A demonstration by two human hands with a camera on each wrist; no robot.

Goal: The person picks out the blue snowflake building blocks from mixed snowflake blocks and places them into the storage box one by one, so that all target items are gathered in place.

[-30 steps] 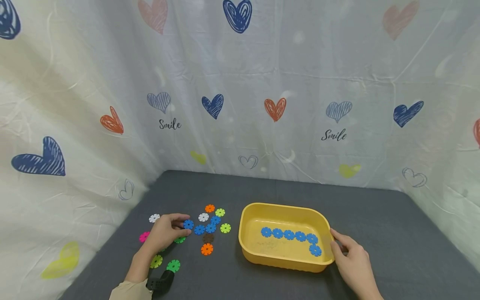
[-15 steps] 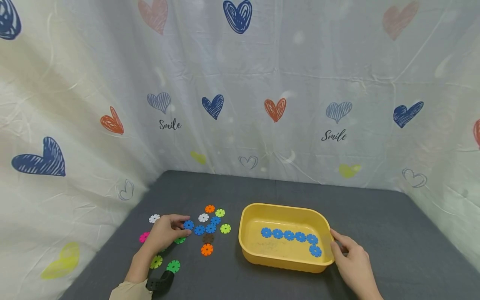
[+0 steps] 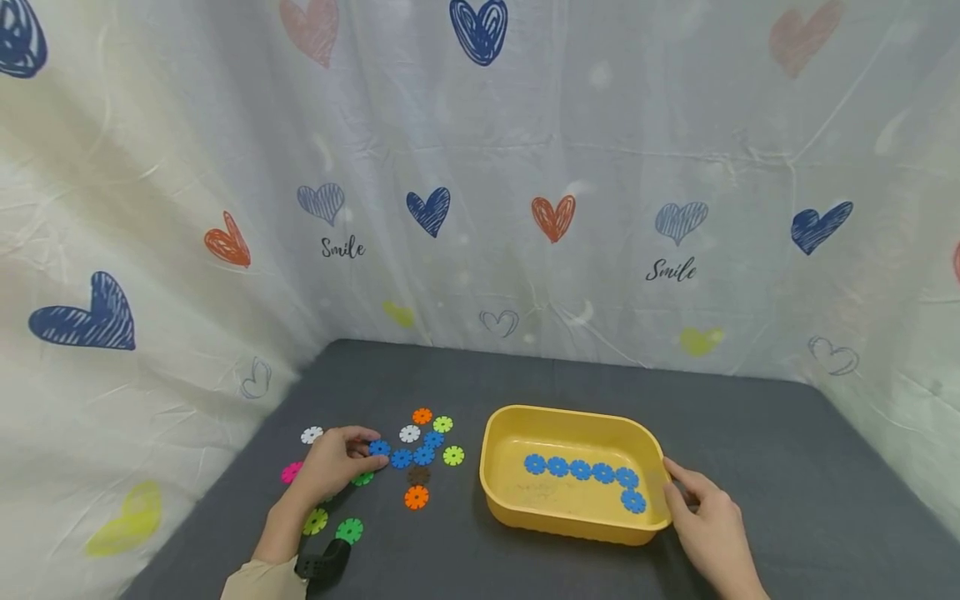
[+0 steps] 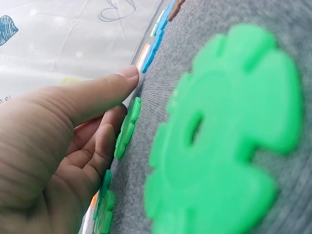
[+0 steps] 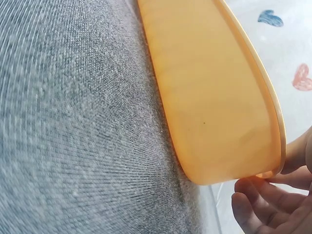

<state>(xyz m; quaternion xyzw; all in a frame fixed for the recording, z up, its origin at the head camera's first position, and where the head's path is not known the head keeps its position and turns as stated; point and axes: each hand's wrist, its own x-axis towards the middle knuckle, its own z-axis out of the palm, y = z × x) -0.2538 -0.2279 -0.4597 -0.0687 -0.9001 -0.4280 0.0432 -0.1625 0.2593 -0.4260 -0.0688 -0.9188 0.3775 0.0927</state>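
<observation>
My left hand (image 3: pixel 333 458) is at the left end of a bent row of several blue snowflake discs (image 3: pixel 401 458) on the table. Its thumb and fingers pinch the end blue disc (image 3: pixel 379 448); in the left wrist view the fingers partly hide the contact. My right hand (image 3: pixel 708 521) grips the right end of a yellow plastic basin (image 3: pixel 570 521), thumb over the rim and fingers outside, as the right wrist view also shows. Inside the basin, more blue snowflake discs (image 3: pixel 581 470) lie flat in an L-shaped row.
Loose discs lie around my left hand: orange (image 3: pixel 416 497), brown (image 3: pixel 419 475), white (image 3: pixel 409 433), yellow-green (image 3: pixel 453 455), pink (image 3: pixel 292 472) and green (image 3: pixel 349 530). A dark grey cloth (image 3: pixel 555 567) covers the table. A white curtain (image 3: pixel 480 167) with hearts hangs behind and at the sides.
My left thumb has shifted slightly to the right, onto the edge of the end blue disc. The right hand and the basin have kept their places.
</observation>
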